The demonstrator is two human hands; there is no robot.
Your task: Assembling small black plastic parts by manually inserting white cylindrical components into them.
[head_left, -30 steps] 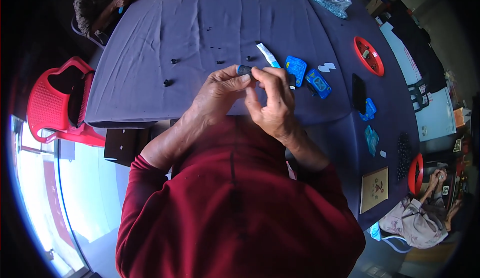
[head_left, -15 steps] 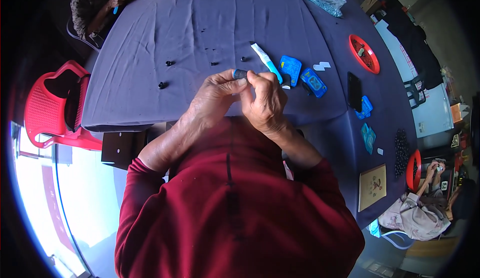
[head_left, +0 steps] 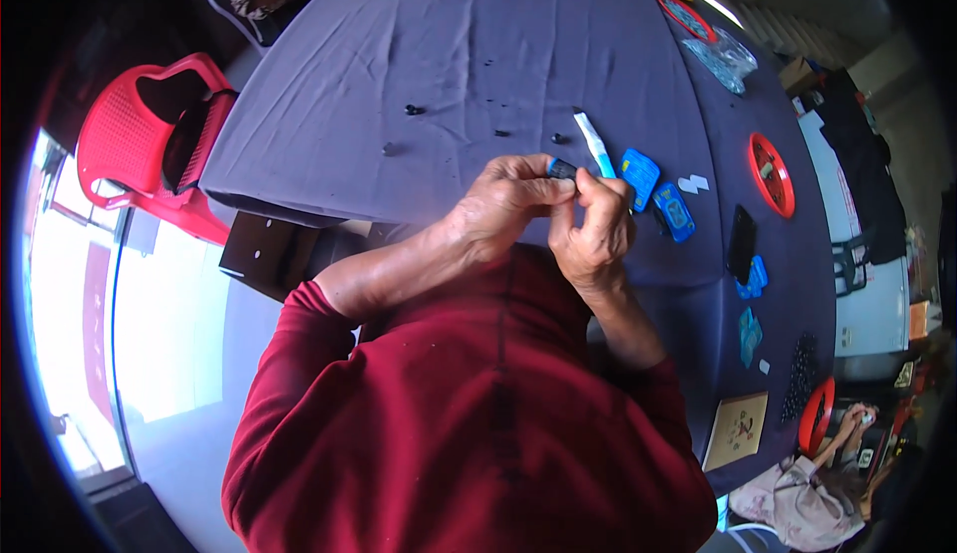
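Observation:
My left hand is closed, thumb and index finger pressed together. At its index fingertip sits a small dark sleeve-like piece with a blue edge; whether it wraps the finger or is held cannot be told. Against it, my right hand is closed in a pinch, fingertips meeting the left ones. What is pinched between them is too small to see. Just beyond the right hand lies a slim white-and-blue stick-shaped tool. Two flat blue packets are to its right, on the purple tablecloth.
Small black pieces dot the cloth ahead. To the right are a black phone, a red dish, a clear bag of bluish bits and a beige booklet. A red chair stands left. Other people sit at far left and lower right.
The view has shifted and turned, so the table and my hands appear farther right in the picture. Both hands keep the same pinched pose at the dark piece.

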